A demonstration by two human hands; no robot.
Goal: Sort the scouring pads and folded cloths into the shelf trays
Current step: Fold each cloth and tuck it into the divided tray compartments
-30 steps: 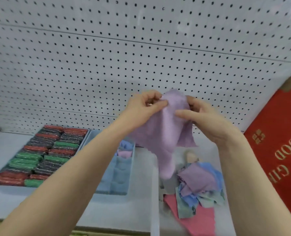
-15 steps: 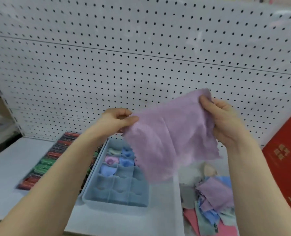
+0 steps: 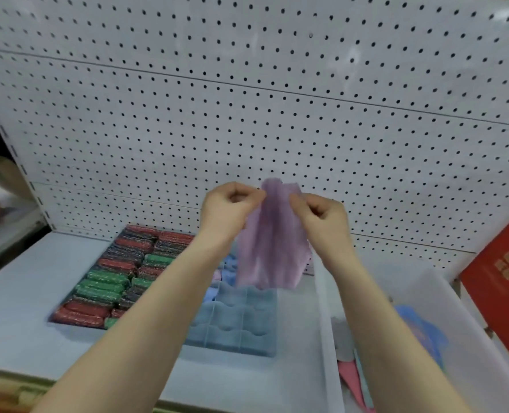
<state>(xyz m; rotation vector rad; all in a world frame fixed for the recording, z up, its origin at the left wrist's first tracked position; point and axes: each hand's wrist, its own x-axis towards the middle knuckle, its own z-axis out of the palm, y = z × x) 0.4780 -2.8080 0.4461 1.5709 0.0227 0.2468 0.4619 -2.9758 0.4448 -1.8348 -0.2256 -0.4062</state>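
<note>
Both hands hold a purple cloth (image 3: 272, 234) up before the pegboard (image 3: 247, 99).
The left hand (image 3: 228, 210) and right hand (image 3: 321, 216) pinch its top edge, close together — it hangs above the blue divided tray (image 3: 241, 323), beside the tray of scouring pads (image 3: 119, 275).

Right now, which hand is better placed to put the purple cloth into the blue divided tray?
Probably the left hand: the blue divided tray lies below it, left of the right hand. Both pinch the purple cloth.
</note>
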